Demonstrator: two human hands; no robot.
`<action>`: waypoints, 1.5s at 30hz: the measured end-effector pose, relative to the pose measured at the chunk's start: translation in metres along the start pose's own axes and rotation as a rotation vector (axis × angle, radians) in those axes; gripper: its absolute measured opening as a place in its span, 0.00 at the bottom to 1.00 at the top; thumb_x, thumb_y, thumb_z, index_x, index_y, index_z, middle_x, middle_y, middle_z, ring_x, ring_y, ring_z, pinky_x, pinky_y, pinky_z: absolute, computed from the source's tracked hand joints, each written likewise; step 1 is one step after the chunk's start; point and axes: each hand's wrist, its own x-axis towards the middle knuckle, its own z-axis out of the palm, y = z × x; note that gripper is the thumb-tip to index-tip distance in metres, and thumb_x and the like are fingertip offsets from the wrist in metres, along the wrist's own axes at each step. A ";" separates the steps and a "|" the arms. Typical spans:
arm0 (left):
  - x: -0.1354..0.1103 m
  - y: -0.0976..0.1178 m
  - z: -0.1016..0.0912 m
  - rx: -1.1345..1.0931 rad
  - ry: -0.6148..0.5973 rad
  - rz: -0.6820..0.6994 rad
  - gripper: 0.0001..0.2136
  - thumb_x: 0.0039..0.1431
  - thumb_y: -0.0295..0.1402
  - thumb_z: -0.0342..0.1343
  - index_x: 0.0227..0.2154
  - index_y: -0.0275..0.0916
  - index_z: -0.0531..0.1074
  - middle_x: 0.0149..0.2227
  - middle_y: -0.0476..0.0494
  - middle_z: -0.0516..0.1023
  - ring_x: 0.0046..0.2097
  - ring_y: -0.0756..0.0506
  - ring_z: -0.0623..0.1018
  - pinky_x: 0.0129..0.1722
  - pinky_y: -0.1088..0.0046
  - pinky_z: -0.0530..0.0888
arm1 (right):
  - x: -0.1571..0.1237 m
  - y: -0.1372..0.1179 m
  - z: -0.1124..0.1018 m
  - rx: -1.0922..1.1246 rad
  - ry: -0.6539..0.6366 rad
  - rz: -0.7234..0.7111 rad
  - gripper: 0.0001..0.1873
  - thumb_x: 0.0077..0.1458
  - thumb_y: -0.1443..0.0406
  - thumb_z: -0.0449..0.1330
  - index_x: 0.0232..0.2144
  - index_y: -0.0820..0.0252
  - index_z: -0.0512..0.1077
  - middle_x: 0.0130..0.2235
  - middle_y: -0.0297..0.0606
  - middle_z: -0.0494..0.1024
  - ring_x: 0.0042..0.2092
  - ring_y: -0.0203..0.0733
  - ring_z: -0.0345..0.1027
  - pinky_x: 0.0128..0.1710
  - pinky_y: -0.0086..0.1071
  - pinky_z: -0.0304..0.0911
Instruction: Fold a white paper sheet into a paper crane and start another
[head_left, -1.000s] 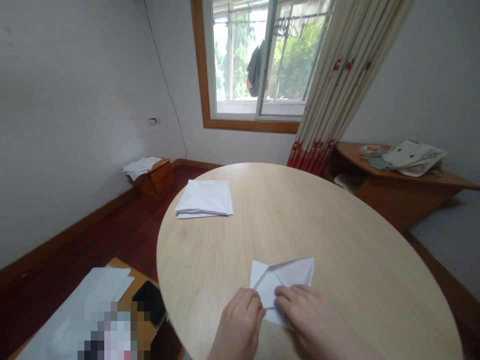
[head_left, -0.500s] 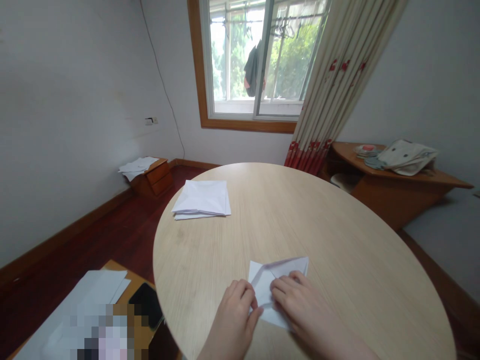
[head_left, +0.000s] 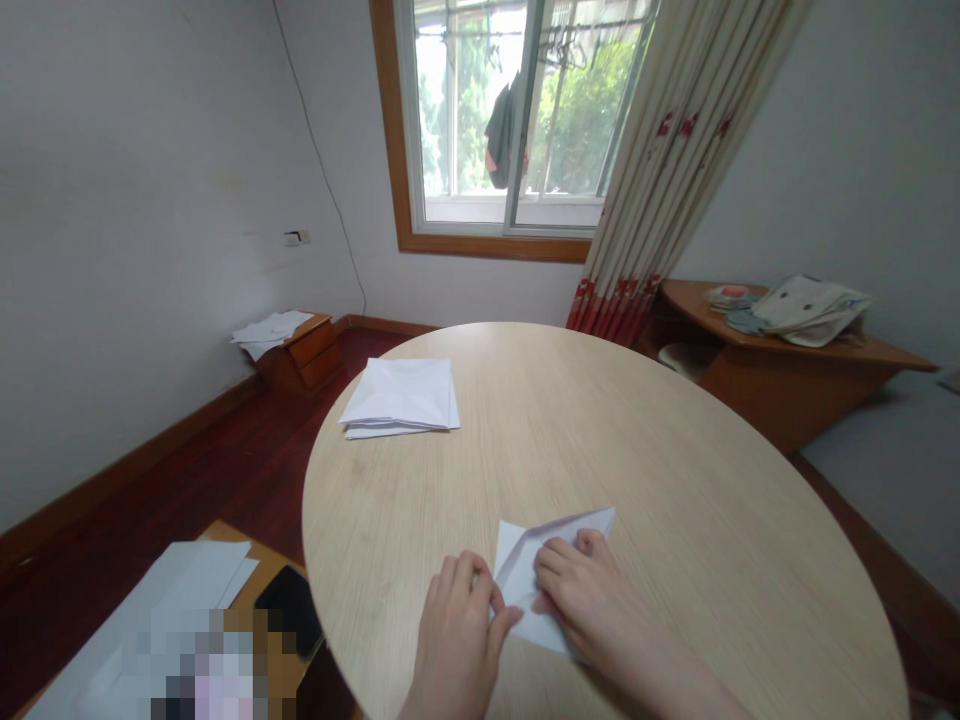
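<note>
- Since the earlier frame: the right hand (head_left: 592,610) has curled in over the folded white paper (head_left: 521,570), its fingertips drawn closer together; the whole scene sits slightly lower and to the left in view as the head turns.
- Position: the paper lies flat near the edge of the round light-wood table (head_left: 675,470) closest to the person, between the two hands, with a pointed flap showing beyond the fingers.
- Right hand: fingers narrow and bent, pressing down on top of the paper and covering its middle.
- Left hand (head_left: 457,635): fingers curled, thumb at the paper's left edge; whether it pinches the sheet cannot be told.
- Handling (judged): the sheet appears light, thin and soft, creasing easily and likely to slide on the smooth tabletop; its exposed outer corners and folded edges seem the best places to take hold.
- Surroundings: a stack of folded white sheets (head_left: 397,398) lies on the far side of the table. A black smartphone (head_left: 289,610) and loose white paper (head_left: 176,590) lie on a wooden surface at lower left, partly behind a pixelated patch. A low wooden cabinet (head_left: 304,352) stands by the wall, beneath a window (head_left: 495,120).
</note>
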 end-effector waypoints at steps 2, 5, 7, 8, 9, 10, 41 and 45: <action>0.000 -0.001 0.003 0.020 0.026 0.000 0.04 0.57 0.27 0.57 0.28 0.38 0.68 0.35 0.45 0.70 0.37 0.42 0.70 0.35 0.65 0.68 | 0.001 -0.002 0.000 -0.020 0.010 -0.001 0.08 0.52 0.73 0.59 0.23 0.59 0.68 0.28 0.32 0.74 0.33 0.41 0.66 0.36 0.37 0.46; -0.001 -0.003 0.008 0.021 0.060 0.009 0.03 0.58 0.27 0.55 0.29 0.38 0.68 0.35 0.45 0.70 0.37 0.42 0.70 0.35 0.65 0.68 | 0.001 -0.006 0.000 -0.061 0.026 0.013 0.06 0.51 0.73 0.59 0.24 0.59 0.69 0.29 0.34 0.75 0.36 0.43 0.66 0.39 0.38 0.47; -0.001 -0.005 0.010 0.014 0.058 -0.006 0.03 0.59 0.27 0.55 0.30 0.38 0.67 0.34 0.45 0.69 0.36 0.42 0.69 0.35 0.66 0.67 | 0.000 -0.008 0.002 -0.083 0.060 0.025 0.06 0.50 0.72 0.60 0.25 0.59 0.69 0.30 0.35 0.75 0.40 0.45 0.66 0.43 0.40 0.47; -0.001 -0.005 0.011 0.008 0.050 -0.016 0.03 0.58 0.27 0.55 0.30 0.38 0.67 0.34 0.45 0.69 0.36 0.42 0.69 0.35 0.66 0.67 | -0.001 -0.009 0.004 -0.093 0.085 0.033 0.05 0.50 0.72 0.60 0.25 0.59 0.69 0.30 0.36 0.76 0.43 0.46 0.66 0.45 0.41 0.47; 0.000 -0.005 0.011 0.000 0.038 -0.025 0.03 0.58 0.26 0.55 0.30 0.38 0.67 0.34 0.45 0.69 0.37 0.42 0.69 0.35 0.66 0.67 | -0.002 -0.010 0.005 -0.105 0.109 0.043 0.05 0.50 0.72 0.60 0.25 0.60 0.69 0.31 0.36 0.76 0.45 0.47 0.66 0.48 0.43 0.45; 0.000 -0.005 0.010 -0.008 0.025 -0.032 0.03 0.58 0.26 0.55 0.31 0.38 0.67 0.34 0.45 0.69 0.37 0.42 0.69 0.35 0.66 0.67 | -0.003 -0.010 0.006 -0.120 0.131 0.060 0.04 0.50 0.71 0.60 0.25 0.60 0.70 0.32 0.37 0.76 0.47 0.48 0.65 0.50 0.44 0.44; 0.022 -0.006 -0.006 0.129 -0.016 0.207 0.11 0.56 0.20 0.56 0.35 0.46 0.73 0.46 0.44 0.67 0.47 0.40 0.67 0.43 0.60 0.62 | 0.005 0.022 0.010 -0.187 0.214 0.008 0.04 0.52 0.70 0.55 0.29 0.59 0.70 0.36 0.39 0.75 0.50 0.48 0.63 0.61 0.50 0.32; 0.046 -0.001 -0.014 0.370 -0.106 0.410 0.04 0.61 0.26 0.54 0.34 0.41 0.72 0.44 0.41 0.69 0.45 0.40 0.68 0.42 0.61 0.64 | 0.019 0.040 0.010 -0.158 0.169 -0.012 0.04 0.51 0.70 0.56 0.30 0.59 0.70 0.36 0.39 0.74 0.51 0.48 0.62 0.61 0.50 0.32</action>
